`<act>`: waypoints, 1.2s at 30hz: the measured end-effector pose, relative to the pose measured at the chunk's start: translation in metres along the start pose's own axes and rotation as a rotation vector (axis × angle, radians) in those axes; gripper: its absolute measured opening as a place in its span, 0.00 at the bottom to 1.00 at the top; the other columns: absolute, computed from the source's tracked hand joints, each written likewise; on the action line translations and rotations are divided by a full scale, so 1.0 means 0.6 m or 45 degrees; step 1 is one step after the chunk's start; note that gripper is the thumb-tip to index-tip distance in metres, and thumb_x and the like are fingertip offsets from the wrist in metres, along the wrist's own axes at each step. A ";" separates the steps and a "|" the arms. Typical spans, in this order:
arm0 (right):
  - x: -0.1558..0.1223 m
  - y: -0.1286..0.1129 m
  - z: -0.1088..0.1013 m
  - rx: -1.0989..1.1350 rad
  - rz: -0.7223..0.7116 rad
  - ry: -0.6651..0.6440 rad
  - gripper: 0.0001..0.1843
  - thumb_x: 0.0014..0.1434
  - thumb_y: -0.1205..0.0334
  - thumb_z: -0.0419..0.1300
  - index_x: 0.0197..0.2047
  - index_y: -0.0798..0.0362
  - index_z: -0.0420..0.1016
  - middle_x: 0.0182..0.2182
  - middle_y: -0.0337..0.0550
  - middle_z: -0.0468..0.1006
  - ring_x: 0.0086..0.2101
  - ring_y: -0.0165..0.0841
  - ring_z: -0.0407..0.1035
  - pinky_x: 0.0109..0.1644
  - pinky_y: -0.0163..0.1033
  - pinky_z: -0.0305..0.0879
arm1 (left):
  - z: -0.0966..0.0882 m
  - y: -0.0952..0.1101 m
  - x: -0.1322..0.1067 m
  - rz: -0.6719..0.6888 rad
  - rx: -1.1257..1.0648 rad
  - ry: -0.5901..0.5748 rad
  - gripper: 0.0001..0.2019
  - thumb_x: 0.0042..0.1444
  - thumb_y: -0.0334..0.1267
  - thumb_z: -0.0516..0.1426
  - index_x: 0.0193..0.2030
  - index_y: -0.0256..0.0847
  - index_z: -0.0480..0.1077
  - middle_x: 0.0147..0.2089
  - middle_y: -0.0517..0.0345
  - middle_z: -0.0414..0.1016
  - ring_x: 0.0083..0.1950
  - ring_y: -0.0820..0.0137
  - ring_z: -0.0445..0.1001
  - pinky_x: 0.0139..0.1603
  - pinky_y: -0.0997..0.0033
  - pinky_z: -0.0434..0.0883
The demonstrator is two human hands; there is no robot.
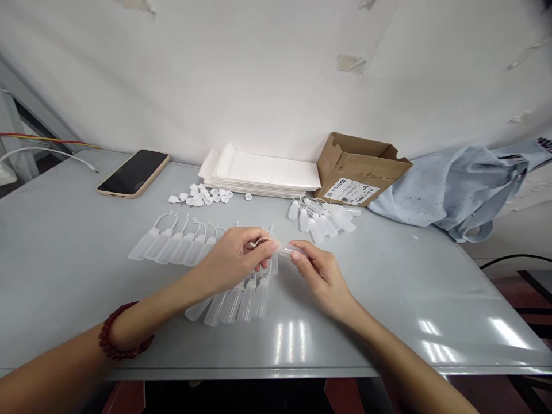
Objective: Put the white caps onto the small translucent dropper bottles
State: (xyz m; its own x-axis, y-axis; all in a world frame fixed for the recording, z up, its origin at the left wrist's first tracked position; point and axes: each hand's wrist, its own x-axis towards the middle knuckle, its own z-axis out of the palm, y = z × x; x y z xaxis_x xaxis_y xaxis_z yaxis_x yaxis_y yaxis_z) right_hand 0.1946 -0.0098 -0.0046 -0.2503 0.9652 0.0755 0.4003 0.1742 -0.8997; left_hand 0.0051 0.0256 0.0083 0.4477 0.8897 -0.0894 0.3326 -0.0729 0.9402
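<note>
Between my hands, above the table, is a small translucent plastic tube. My left hand is closed in a pinch at its white end, with a thin white cord looping by the fingers. My right hand grips the tube's body between thumb and fingers. Below and left of my left hand lie two rows of similar corded tubes, a back row and a front row, partly covered by that hand and forearm. More tubes lie in a loose heap beyond my right hand.
A pile of small white caps lies before a stack of flat white packets. An open cardboard box stands behind the heap, beside a pale blue cloth. A phone and a white cable are at the left.
</note>
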 end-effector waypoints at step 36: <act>0.039 0.052 -0.044 -0.943 -0.193 0.653 0.15 0.63 0.61 0.49 0.49 0.54 0.70 0.46 0.54 0.75 0.29 0.35 0.70 0.33 0.41 0.66 | -0.116 -0.061 0.172 0.412 1.317 0.096 0.11 0.50 0.24 0.49 0.21 0.38 0.65 0.21 0.57 0.65 0.24 0.69 0.64 0.29 0.69 0.58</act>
State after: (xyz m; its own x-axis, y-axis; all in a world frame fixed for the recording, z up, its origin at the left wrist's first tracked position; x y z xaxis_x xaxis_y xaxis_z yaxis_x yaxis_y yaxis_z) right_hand 0.2245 0.0233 -0.0194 0.0052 0.8591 0.5118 0.9029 0.2160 -0.3717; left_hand -0.0185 0.1514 -0.0123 0.5997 0.7828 0.1664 0.7620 -0.6220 0.1798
